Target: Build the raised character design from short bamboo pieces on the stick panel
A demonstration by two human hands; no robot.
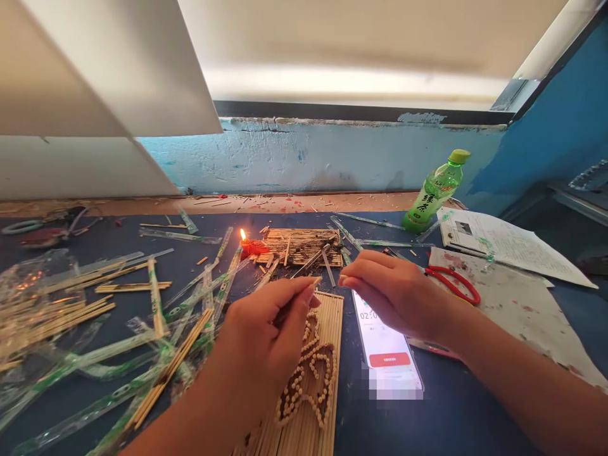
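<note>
Spreading below the light blue wall (332, 158), the dark blue desk (380, 430) carries a stained sheet (522, 323) along its right edge and an open booklet (513, 247) towards its far right corner. A panel of wooden sticks (334, 316) lies at the middle of the near edge, partly hidden by the left hand (266, 329), which is over it. That hand's thumb and forefinger are drawn close together; I cannot tell whether they meet or pinch anything. Near the phone (389, 339), the right hand (399, 291) covers part of its lit screen, fingers bunched side by side; its thumb's grip I cannot tell.

Printed plastic wrappers (109, 345) and loose sticks (171, 373) crowd the left half of the desk. Towards the far edge are a smaller, soot-marked stick mat (304, 239), mid-way along, and a green bottle (434, 196), farther right. A red-handled tool (475, 295) lies by the right hand. Beside the mat's left end burns a red candle (254, 248). Smallest are the pale beads (327, 380), lined up in curves on the panel.
</note>
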